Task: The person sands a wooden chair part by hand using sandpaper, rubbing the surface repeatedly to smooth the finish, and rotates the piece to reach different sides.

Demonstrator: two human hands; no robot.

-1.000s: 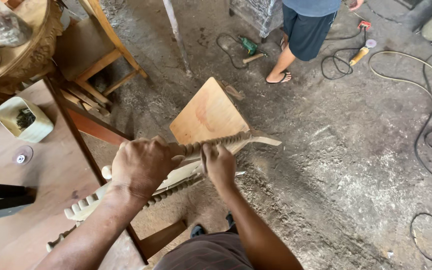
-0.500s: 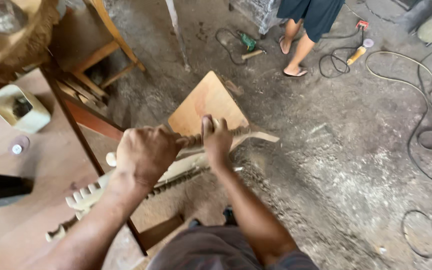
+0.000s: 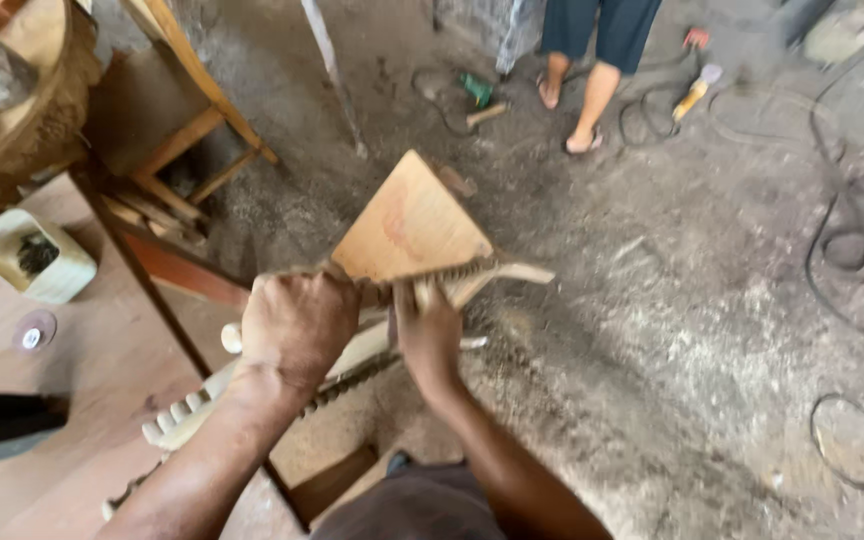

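My left hand (image 3: 297, 325) is closed around a long carved wooden piece (image 3: 497, 270) with a ridged, toothed edge that sticks out past the workbench corner. My right hand (image 3: 430, 335) grips the same piece just to the right, fingers wrapped over its ridged edge. The piece's pale scalloped end (image 3: 177, 420) lies back on the bench to the lower left. A square plywood board (image 3: 412, 225) lies on the floor right behind the hands.
The wooden workbench (image 3: 62, 400) carries a small white tub (image 3: 37, 258) and a disc (image 3: 32, 335). A wooden stool frame (image 3: 192, 130) stands beyond it. Another person's legs (image 3: 592, 75), power tools and black cables (image 3: 842, 240) are on the dusty floor.
The view has tilted slightly and both hands have shifted a little on the carved piece, keeping their grip. The other person's feet have moved a step.
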